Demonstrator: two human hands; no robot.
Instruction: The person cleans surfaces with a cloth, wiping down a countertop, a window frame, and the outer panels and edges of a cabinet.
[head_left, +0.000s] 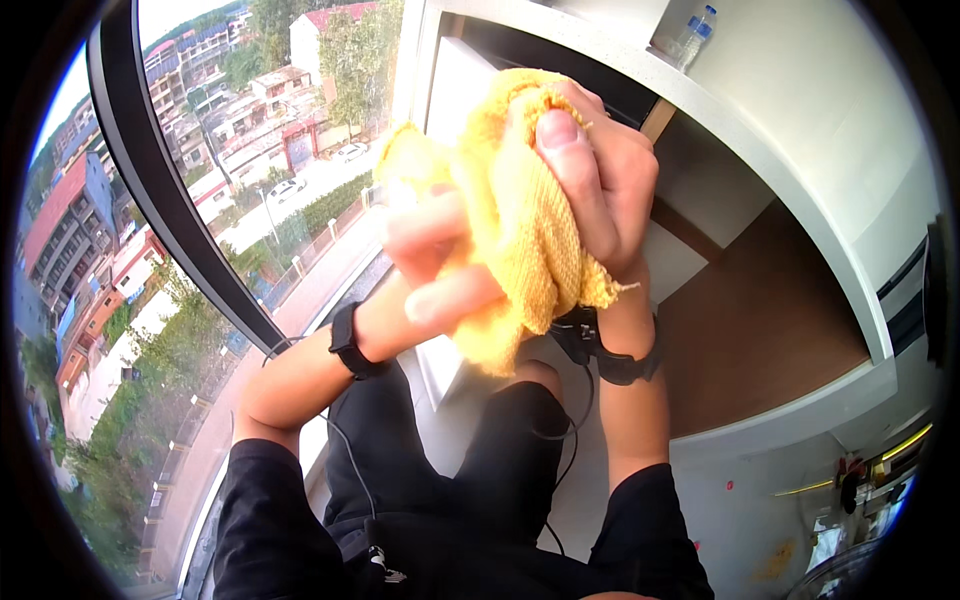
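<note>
A crumpled yellow cloth is held up close in front of me, between both hands. My right hand is closed round its upper right side, with the thumb pressed on the fabric. Lower down on the left, my left hand grips the same cloth, its fingers bent over the folds and partly washed out by bright light. A frayed end of the cloth sticks out below my right hand. Black straps with cables circle both wrists.
At the left, a dark window frame crosses the glass, with buildings and a road far below. To the right is a curved white cabinet with a brown shelf panel. Plastic bottles stand at the top right. Loose cables hang by my legs.
</note>
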